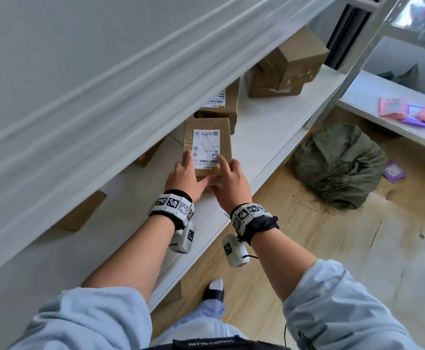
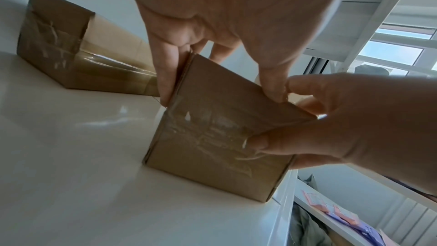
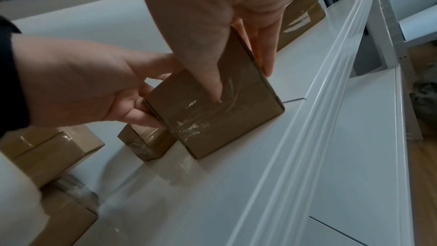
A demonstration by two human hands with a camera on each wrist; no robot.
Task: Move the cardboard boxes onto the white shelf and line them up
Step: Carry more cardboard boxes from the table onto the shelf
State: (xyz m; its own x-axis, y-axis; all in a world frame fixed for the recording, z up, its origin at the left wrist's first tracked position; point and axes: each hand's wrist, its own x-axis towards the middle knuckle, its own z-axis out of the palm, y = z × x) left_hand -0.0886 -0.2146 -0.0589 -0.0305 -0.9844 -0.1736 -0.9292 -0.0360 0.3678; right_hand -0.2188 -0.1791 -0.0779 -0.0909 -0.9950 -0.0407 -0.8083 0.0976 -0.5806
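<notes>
A small cardboard box (image 1: 207,145) with a white label (image 1: 206,150) is held on the white shelf (image 1: 269,137) near its front edge. It is gripped at its near end by the left hand (image 1: 184,176) and the right hand (image 1: 231,180), fingers curled around opposite sides. Further boxes (image 1: 287,64) are seen beyond it along the shelf.

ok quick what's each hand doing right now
Left hand: grips the left side of the labelled cardboard box on the white shelf.
Right hand: grips the same box's right side.
</notes>
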